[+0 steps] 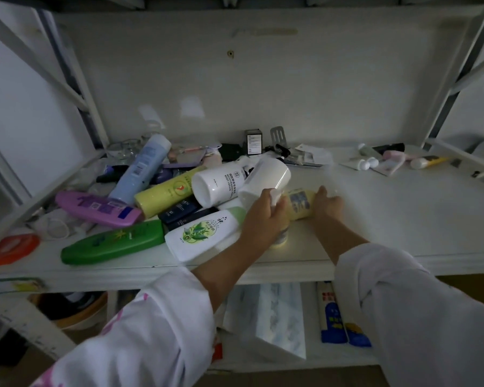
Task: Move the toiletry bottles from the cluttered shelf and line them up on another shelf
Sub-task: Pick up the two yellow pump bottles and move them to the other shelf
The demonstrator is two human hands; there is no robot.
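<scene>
Both hands work at the right-hand edge of the heap on the cluttered shelf [403, 219]. The left hand [266, 219] curls its fingers round a small pale bottle [281, 236] that stands upright on the shelf beneath the palm, a grip suited to lifting it straight up. The right hand [329, 203] closes round the far end of a pale yellow bottle [299, 203] lying on its side between the two hands; motion blur hides exactly how its fingers lie. Just beyond the left hand, a large white bottle [266, 177] tilts against a white body lotion bottle [215, 185], so it would probably shift if its neighbours were taken. To the left of that hand lie a white bottle with a leaf label [201, 233], a green bottle [115, 243], a purple bottle [95, 208], a yellow-green bottle [162, 194] and a blue bottle [140, 169], piled across one another. Beyond the right hand, small tubes [380, 163] lie well apart from the heap. No bottle is yet lined up elsewhere; the task appears early.
</scene>
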